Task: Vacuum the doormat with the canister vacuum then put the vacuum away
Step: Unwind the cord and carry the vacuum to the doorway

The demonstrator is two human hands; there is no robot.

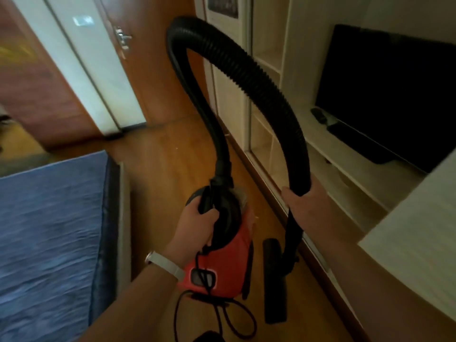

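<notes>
A red canister vacuum point(229, 260) hangs above the wooden floor in the lower middle of the view. My left hand point(197, 225) grips its black carry handle at the top. A black ribbed hose point(246, 77) loops up from the canister and arches down to the right. My right hand point(301, 211) holds the hose near its lower end, where it joins the black wand. The black floor nozzle point(274, 280) hangs below that hand, just above the floor. The black power cord point(222, 314) dangles in loops under the canister. No doormat is in view.
A bed with a blue cover point(49, 243) fills the left side. A pale shelf unit point(345, 169) with a dark TV point(394, 95) lines the right. A wooden door point(128, 45) and a white panel stand ahead. A strip of wooden floor point(172, 169) runs between bed and shelves.
</notes>
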